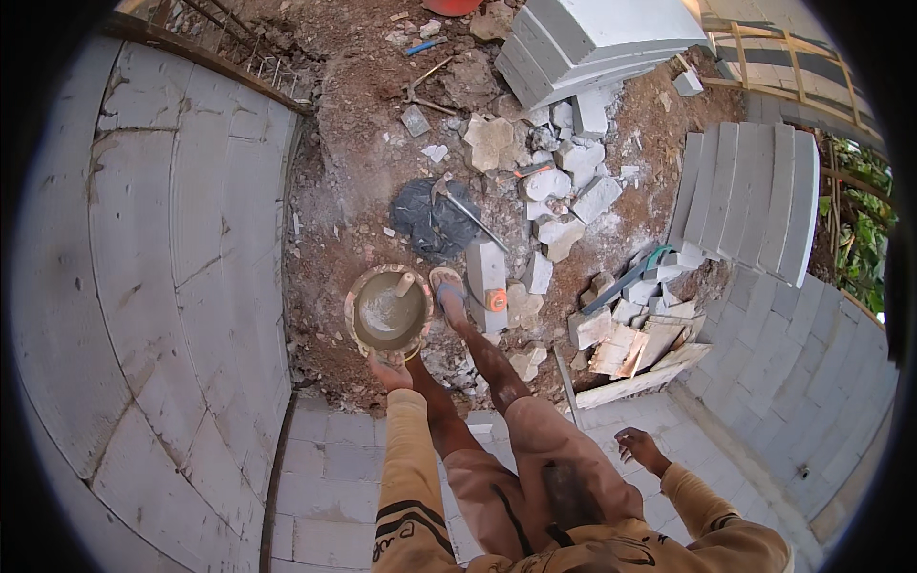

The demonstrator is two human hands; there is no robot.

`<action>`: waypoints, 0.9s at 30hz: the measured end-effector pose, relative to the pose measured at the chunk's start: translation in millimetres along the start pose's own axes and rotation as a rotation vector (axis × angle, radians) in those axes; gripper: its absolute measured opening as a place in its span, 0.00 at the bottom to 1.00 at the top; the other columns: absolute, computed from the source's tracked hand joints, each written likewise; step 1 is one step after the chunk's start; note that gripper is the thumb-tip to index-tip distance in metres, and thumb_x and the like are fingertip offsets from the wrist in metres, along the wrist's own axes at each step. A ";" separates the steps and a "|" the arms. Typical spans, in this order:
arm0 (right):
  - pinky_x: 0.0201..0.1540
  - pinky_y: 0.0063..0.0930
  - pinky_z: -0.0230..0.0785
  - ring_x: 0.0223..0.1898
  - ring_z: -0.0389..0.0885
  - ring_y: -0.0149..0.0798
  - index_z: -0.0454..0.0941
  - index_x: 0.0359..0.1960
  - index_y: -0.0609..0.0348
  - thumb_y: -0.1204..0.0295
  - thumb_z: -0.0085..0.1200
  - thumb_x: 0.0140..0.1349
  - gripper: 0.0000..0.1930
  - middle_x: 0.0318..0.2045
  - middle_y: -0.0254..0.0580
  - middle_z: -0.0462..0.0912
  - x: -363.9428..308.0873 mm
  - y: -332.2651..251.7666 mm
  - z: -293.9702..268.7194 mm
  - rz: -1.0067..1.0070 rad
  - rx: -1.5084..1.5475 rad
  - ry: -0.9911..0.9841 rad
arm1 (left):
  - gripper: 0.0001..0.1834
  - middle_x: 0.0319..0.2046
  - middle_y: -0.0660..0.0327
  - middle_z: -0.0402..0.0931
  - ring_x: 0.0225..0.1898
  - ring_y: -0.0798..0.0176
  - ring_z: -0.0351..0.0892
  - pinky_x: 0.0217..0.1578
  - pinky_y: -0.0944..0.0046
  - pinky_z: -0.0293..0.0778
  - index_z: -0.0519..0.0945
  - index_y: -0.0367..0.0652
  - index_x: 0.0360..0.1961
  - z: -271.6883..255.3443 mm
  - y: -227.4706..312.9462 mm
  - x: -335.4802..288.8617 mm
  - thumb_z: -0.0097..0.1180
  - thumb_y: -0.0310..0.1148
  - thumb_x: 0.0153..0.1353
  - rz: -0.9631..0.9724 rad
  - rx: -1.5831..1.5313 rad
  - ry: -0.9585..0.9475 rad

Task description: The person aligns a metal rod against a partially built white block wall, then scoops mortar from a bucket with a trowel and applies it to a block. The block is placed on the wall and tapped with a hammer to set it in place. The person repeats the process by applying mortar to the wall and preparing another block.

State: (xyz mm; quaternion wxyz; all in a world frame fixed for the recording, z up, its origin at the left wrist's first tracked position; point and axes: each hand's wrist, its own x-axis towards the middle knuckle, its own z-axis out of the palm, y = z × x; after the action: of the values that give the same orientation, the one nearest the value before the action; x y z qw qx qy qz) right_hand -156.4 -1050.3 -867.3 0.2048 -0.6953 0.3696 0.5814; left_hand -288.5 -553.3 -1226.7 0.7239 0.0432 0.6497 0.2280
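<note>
My left hand (pixel 390 373) is closed on the near rim of a round, mortar-smeared basin (pixel 355 329). Wet grey mortar (pixel 386 320) fills much of it, and a light-coloured handle (pixel 406 284) sticks up at the right side; what that handle belongs to is sunk in the mortar. My right hand (pixel 642 451) hangs out to the right, away from any tool, with its fingers loosely bent and apart and nothing visible in it. Just right of the basin is my sandalled foot (pixel 449 291).
A hammer (pixel 468 215) lies across a black plastic sheet (pixel 420 222). Beside it stands a pale block with an orange item (pixel 495 300) on it. Broken block pieces (pixel 564 229) and a handsaw (pixel 626 280) litter the dirt. Block stacks (pixel 750 196) and a block wall (pixel 191 258) flank me.
</note>
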 end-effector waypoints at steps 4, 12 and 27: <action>0.31 0.29 0.78 0.27 0.83 0.32 0.80 0.48 0.57 0.66 0.54 0.70 0.11 0.28 0.39 0.83 16.4 -24.5 12.1 -0.031 -0.060 -0.069 | 0.14 0.23 0.72 0.59 0.23 0.71 0.57 0.25 0.66 0.58 0.69 0.51 0.31 13.2 -7.0 14.2 0.54 0.45 0.71 0.038 0.096 0.139; 0.31 0.30 0.78 0.29 0.83 0.33 0.80 0.48 0.58 0.64 0.53 0.70 0.12 0.29 0.39 0.82 27.3 -30.2 12.5 -0.068 0.032 -0.112 | 0.13 0.31 0.68 0.66 0.32 0.68 0.66 0.39 0.62 0.66 0.74 0.48 0.45 16.1 -7.3 31.7 0.59 0.43 0.68 -0.006 0.278 0.203; 0.50 0.39 0.75 0.42 0.83 0.44 0.88 0.28 0.55 0.71 0.66 0.54 0.03 0.33 0.43 0.86 43.5 -6.9 56.0 -0.679 -0.357 0.065 | 0.28 0.47 0.45 0.82 0.44 0.53 0.76 0.49 0.50 0.70 0.82 0.31 0.50 -34.3 34.8 18.9 0.55 0.49 0.64 0.151 0.903 0.374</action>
State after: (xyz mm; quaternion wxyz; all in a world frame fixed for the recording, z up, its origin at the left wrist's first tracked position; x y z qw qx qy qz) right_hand -185.8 -1017.9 -923.5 0.2496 -0.8208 0.0174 0.5135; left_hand -330.0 -523.0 -1236.8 0.4856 0.3578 0.7974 -0.0205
